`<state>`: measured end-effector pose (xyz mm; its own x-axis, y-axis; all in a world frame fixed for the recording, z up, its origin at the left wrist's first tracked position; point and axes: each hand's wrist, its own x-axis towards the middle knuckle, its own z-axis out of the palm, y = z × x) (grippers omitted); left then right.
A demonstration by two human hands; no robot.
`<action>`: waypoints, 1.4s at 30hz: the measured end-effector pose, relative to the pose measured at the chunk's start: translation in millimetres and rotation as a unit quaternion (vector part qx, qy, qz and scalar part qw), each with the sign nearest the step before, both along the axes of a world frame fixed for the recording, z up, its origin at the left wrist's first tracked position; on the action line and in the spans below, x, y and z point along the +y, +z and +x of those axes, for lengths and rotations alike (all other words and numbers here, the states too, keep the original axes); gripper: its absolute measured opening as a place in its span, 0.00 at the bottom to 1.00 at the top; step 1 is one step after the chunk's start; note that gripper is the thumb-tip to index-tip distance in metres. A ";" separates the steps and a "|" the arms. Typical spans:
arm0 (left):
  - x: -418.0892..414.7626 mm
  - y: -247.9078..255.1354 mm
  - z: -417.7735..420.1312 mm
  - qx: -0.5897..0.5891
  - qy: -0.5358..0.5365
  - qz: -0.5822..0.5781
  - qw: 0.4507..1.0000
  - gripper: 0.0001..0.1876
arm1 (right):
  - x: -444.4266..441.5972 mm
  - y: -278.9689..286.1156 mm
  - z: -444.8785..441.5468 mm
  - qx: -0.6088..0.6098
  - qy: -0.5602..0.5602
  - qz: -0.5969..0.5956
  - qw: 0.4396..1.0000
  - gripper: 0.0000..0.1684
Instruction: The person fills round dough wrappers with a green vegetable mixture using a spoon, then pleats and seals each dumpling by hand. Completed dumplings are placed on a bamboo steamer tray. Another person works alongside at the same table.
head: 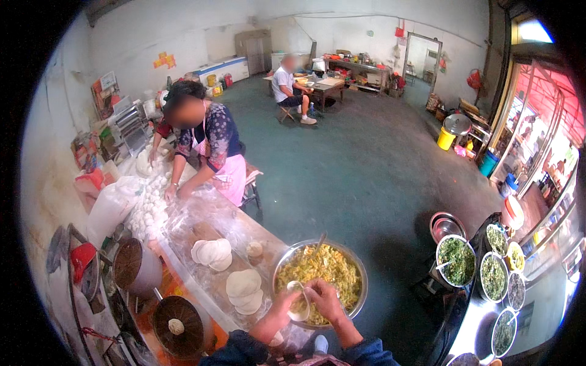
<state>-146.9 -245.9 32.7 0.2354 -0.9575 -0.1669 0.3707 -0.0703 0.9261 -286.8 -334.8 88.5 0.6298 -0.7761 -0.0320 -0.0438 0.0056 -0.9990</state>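
Observation:
My left hand (280, 305) cups a thin white dough wrapper (301, 312), curved like an open pouch. The fingers of my right hand (324, 295) pinch its upper edge; any filling inside is hard to make out. Both hands are over the near side of a metal bowl (365, 293) heaped with yellow-green chopped filling (332, 267). A utensil handle (321, 241) sticks up from the filling at the far side. Left of the bowl, flat dough rounds lie in overlapping piles, one nearer (245, 290) and one farther (212, 254), with a single small round (254, 249) apart.
Lower left, a round steamer (165, 341) holds one pleated bun (176, 326); another steamer (132, 263) stands behind it. A co-worker in a pink apron (233, 176) handles dough pieces (149, 206) along the floured table (201, 215). Bowls of chopped greens (455, 261) stand at right.

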 end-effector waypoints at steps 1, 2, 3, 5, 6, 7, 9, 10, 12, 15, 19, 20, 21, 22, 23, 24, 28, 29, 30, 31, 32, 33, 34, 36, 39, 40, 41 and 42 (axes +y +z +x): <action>3.4 -4.7 -0.8 0.007 0.003 0.001 1.000 0.18 | 1.7 2.7 0.8 -0.010 0.005 -0.003 1.000 0.06; 5.7 -7.6 1.8 0.005 0.010 0.016 1.000 0.19 | 3.2 6.4 2.5 -0.022 0.010 -0.007 1.000 0.06; 3.2 14.7 -5.7 -0.011 0.005 0.038 0.999 0.20 | 3.3 7.3 -0.7 -0.026 0.009 -0.009 1.000 0.06; 7.1 56.3 -13.1 -0.074 -0.016 0.055 0.996 0.21 | 3.7 13.3 -3.6 0.017 0.009 -0.039 0.999 0.08; 10.6 65.4 -11.7 -0.109 -0.035 0.057 0.992 0.22 | 4.5 15.9 -3.5 0.037 0.012 -0.055 0.998 0.08; 11.5 70.4 -9.9 -0.129 -0.049 0.059 0.989 0.23 | 4.4 15.6 -4.5 0.046 0.022 -0.085 0.995 0.09; 11.7 51.2 -4.4 -0.076 -0.067 0.093 0.991 0.20 | 1.7 12.9 -6.0 0.061 0.043 -0.145 0.987 0.12; 10.6 45.4 -5.9 0.022 -0.044 0.124 0.991 0.16 | 2.6 11.6 -5.5 0.058 0.045 -0.148 0.986 0.12; 12.4 43.1 -7.4 0.060 -0.046 0.137 0.988 0.14 | 3.1 21.7 -11.0 0.056 0.064 -0.185 0.979 0.12; 13.2 51.7 -4.8 -0.158 -0.112 0.023 0.981 0.15 | 1.7 24.9 -13.6 0.063 0.070 -0.142 0.985 0.11; 6.5 42.7 -4.5 0.150 -0.067 0.142 0.976 0.13 | -0.7 25.1 -16.3 0.080 0.108 -0.160 0.978 0.11; 6.4 40.6 -4.3 0.191 -0.058 0.141 0.970 0.13 | -1.7 20.8 -17.1 0.079 0.100 -0.195 0.972 0.12; 6.8 38.3 -3.0 0.229 -0.049 0.140 0.962 0.14 | -2.0 15.7 -17.0 0.076 0.092 -0.230 0.966 0.12; 5.7 31.6 0.2 0.201 -0.071 0.133 0.968 0.14 | -1.6 13.2 -16.6 0.073 0.084 -0.264 0.958 0.12; 3.8 22.7 4.8 0.172 -0.092 0.126 0.973 0.15 | -0.8 12.8 -16.0 0.074 0.085 -0.240 0.964 0.11; 5.5 17.4 7.5 0.144 -0.112 0.122 0.976 0.16 | 1.8 18.1 -14.3 0.075 0.087 -0.213 0.970 0.10; 3.4 41.6 9.3 -0.017 -0.073 0.109 0.991 0.22 | 4.9 14.1 -12.9 0.014 0.076 -0.145 0.986 0.10; 7.2 41.8 13.0 0.006 -0.093 0.087 0.992 0.22 | 6.2 7.2 -13.7 -0.010 0.066 -0.153 0.986 0.11; 9.8 53.3 14.5 0.028 -0.114 0.063 0.991 0.23 | 8.1 6.7 -14.5 -0.008 0.030 -0.122 0.992 0.09; 14.1 63.1 16.4 0.049 -0.133 0.042 0.989 0.24 | 11.5 2.9 -16.3 -0.031 0.007 -0.037 0.999 0.08; 17.0 68.6 19.3 0.207 -0.120 0.079 0.968 0.28 | 15.0 -2.1 -18.7 -0.053 -0.016 0.048 0.997 0.06; 20.3 76.3 11.9 0.239 -0.073 0.067 0.966 0.28 | 18.3 -5.2 -18.7 -0.076 -0.038 0.132 0.988 0.05; 23.6 83.5 -2.3 0.272 -0.023 0.055 0.961 0.27 | 23.3 -4.7 -15.8 -0.102 -0.050 0.130 0.985 0.04; 25.1 86.5 -22.8 0.302 0.055 0.007 0.952 0.25 | 25.8 -5.4 -9.6 -0.072 -0.028 0.098 0.992 0.06; 25.0 75.8 -28.0 0.002 0.097 -0.018 0.995 0.20 | 30.0 19.4 -4.3 -0.045 -0.019 0.050 0.998 0.09; 23.3 70.1 -27.8 0.010 0.110 -0.006 0.994 0.17 | 28.0 17.8 -3.4 -0.022 -0.010 0.015 1.000 0.08; 23.1 67.5 -27.3 -0.030 0.106 -0.005 0.994 0.16 | 25.7 14.5 -1.9 0.001 0.000 -0.019 1.000 0.08; 21.4 66.2 -27.1 -0.070 0.099 -0.004 0.993 0.16 | 24.2 6.3 -0.3 0.011 -0.018 -0.073 0.997 0.09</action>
<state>-174.0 -224.5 98.9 0.4389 -0.8916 -0.1116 0.2433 -0.0016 0.9699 -287.1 -310.6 94.7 0.6020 -0.7955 0.0686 -0.0685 -0.1370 -0.9882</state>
